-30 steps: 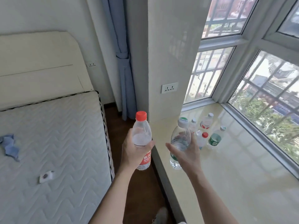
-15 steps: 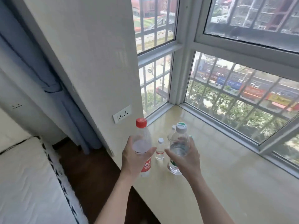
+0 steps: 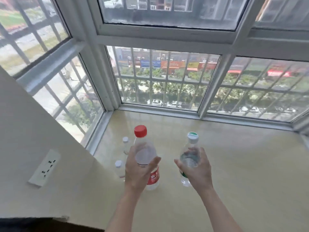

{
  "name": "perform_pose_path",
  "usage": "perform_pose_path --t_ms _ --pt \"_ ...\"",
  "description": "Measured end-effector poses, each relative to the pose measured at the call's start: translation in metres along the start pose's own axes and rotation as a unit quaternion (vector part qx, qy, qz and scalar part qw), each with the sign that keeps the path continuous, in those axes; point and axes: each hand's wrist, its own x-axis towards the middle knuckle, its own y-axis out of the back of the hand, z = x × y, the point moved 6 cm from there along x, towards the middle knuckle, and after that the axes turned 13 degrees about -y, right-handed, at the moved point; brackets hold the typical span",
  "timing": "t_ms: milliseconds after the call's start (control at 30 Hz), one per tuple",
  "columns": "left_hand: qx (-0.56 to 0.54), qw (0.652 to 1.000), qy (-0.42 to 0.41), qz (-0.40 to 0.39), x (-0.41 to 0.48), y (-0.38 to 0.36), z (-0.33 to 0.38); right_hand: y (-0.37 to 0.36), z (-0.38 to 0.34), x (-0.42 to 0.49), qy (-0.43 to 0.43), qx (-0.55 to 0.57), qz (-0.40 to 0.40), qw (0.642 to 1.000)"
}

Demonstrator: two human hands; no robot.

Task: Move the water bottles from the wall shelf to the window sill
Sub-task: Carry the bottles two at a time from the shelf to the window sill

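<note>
Above the near part of a pale, glossy window sill point(image 3: 242, 164), two clear plastic water bottles are held upright, one in each of a person's bare hands. The left hand point(image 3: 138, 171) wraps around the middle of a red-capped bottle point(image 3: 146, 158) with a red label low on its body; the thumb lies across the front and the fingers curl behind. The right hand point(image 3: 197, 169) grips a white-capped bottle point(image 3: 189, 158) with a green mark on its cap and a green label, fingers around the far side, thumb toward the other bottle. The two bottles are near each other but apart. Whether their bases touch the sill or sit just above it cannot be told.

Just left of the red-capped bottle, partly hidden by the left hand, two smaller clear bottles with white caps stand on the sill: one nearer point(image 3: 119, 168), one farther back point(image 3: 125, 144).

To the left, a cream wall carries a white power socket point(image 3: 44, 168). Beyond the sill, a white-framed bay window point(image 3: 167, 42) with metal bars looks out over trees, parked cars and shopfronts.
</note>
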Motion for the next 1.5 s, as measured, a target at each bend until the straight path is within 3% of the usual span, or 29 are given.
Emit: perform_pose_path --t_ms 367,633,967,1267,1500 --pt "-0.012 0.987 0.092 -0.132 -0.005 -0.112 -0.106 0.040 0.102 0.037 -0.070 0.002 0.112 0.991" --pt "-0.004 0.978 0.129 -0.167 0.006 -0.159 -0.215 0.015 0.184 0.120 -0.098 -0.010 0.084 0.992" --pt "0.064 0.988 0.092 -0.109 0.051 -0.187 -0.302 -0.038 0.230 0.205 -0.054 -0.010 0.050 0.997" --pt "0.035 0.989 0.085 -0.113 0.055 -0.186 -0.320 -0.054 0.245 0.222 -0.042 0.008 0.052 0.998" --pt "0.072 0.981 0.117 -0.137 0.041 -0.180 -0.340 -0.051 0.258 0.216 -0.066 -0.018 0.025 0.997"
